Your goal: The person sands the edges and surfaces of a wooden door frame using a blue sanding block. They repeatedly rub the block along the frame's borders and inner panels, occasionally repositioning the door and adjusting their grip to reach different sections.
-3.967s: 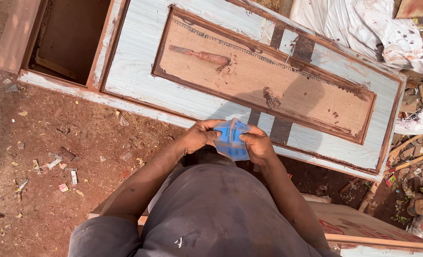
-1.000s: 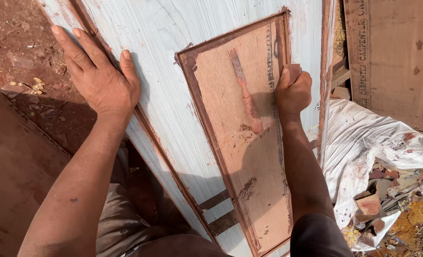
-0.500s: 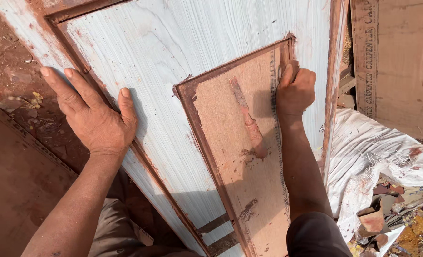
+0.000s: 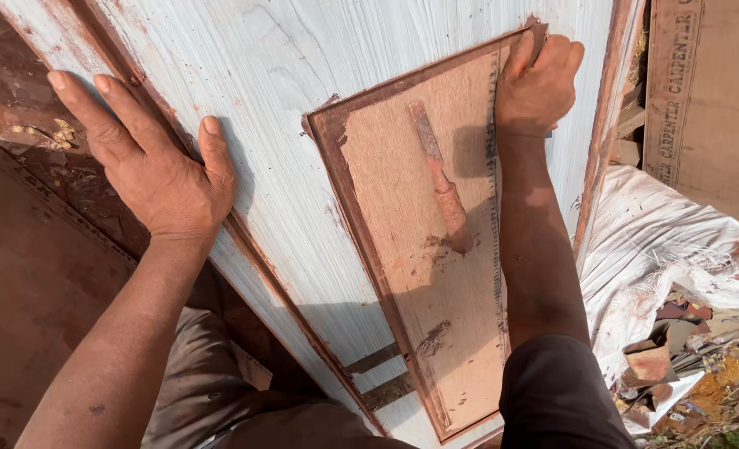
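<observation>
The right hand (image 4: 538,83) is curled into a closed grip at the far corner of the brown panel (image 4: 423,274), fingers bunched where a measuring tape (image 4: 496,233) begins; what it pinches there is hidden. From that grip the tape runs straight back toward the person along the panel's right edge, its long axis matching the panel's. A dusty chisel (image 4: 440,183) lies on the panel just left of the tape, roughly parallel, handle nearer the person. The left hand (image 4: 149,166) rests flat, fingers spread, on the pale door's (image 4: 261,125) reddish edge strip, well apart from the tape. White sacking (image 4: 669,249) lies to the right.
</observation>
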